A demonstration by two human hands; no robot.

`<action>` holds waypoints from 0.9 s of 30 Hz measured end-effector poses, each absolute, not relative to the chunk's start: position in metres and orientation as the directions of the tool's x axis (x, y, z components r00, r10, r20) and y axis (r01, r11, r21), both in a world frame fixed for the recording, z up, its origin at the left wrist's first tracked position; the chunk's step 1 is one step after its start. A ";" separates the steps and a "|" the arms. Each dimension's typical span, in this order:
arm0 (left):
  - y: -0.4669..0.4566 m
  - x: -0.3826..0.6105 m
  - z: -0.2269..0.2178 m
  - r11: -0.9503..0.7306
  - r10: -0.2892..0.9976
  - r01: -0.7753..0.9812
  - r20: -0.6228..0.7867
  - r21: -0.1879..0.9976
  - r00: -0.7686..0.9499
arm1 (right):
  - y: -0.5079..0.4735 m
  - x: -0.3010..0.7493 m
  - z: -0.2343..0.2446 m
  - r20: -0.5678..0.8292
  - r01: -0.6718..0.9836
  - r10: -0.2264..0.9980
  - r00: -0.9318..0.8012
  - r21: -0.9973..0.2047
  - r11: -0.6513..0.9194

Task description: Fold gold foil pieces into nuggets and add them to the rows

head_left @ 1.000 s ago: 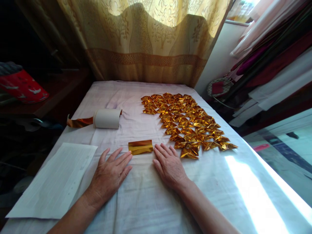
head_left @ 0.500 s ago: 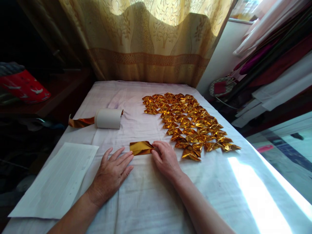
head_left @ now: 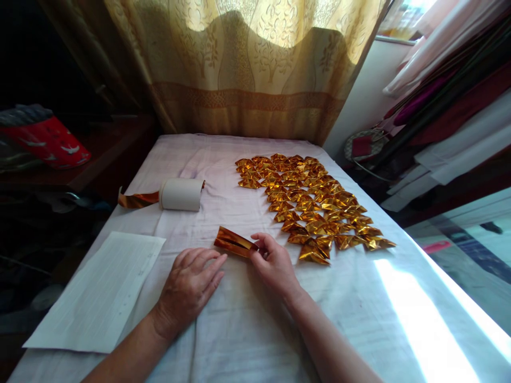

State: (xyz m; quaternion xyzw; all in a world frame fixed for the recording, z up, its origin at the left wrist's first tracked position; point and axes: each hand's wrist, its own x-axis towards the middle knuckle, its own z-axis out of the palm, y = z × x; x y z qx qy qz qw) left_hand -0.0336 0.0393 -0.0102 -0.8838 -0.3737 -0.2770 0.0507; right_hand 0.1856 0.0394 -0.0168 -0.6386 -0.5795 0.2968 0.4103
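A folded strip of gold foil paper (head_left: 235,243) is tipped up off the cloth, with a dark slit showing between its folded layers. My right hand (head_left: 275,263) pinches its right end between thumb and fingers. My left hand (head_left: 194,287) rests palm down on the cloth at the lower left of the strip, fingers loosely bent and holding nothing. Its fingertips are close to the strip's lower edge; whether they touch it I cannot tell. Many folded gold foil pieces (head_left: 307,199) lie in rows beyond my right hand.
A white cardboard tube (head_left: 181,194) with gold foil (head_left: 138,200) sticking out lies at the left. Nearer stands a white sheet of paper (head_left: 98,292), flat on the cloth-covered table (head_left: 239,330). A red container (head_left: 50,141) is at far left, a patterned curtain (head_left: 247,69) behind.
My right hand has lifted and tilted the foil strip, which lay flat before. My left fingers have drawn together and bent, off the strip's left end.
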 end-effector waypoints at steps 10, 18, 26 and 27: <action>0.036 -0.030 -0.014 -0.692 0.700 0.646 0.516 0.322 0.493 | 0.026 0.161 -0.013 0.389 0.479 0.915 -0.104 -0.787 0.389; 0.039 -0.031 -0.014 -0.559 0.815 0.677 0.467 0.479 0.343 | 0.029 0.162 -0.016 0.436 0.514 0.867 -0.243 -0.700 0.496; 0.039 -0.029 -0.009 -0.265 0.964 0.642 0.197 0.719 0.176 | 0.027 0.159 -0.017 0.506 0.500 0.805 -0.308 -0.634 0.590; 0.039 -0.027 -0.006 -0.222 0.975 0.626 0.154 0.747 0.163 | 0.027 0.159 -0.017 0.515 0.497 0.797 -0.316 -0.626 0.601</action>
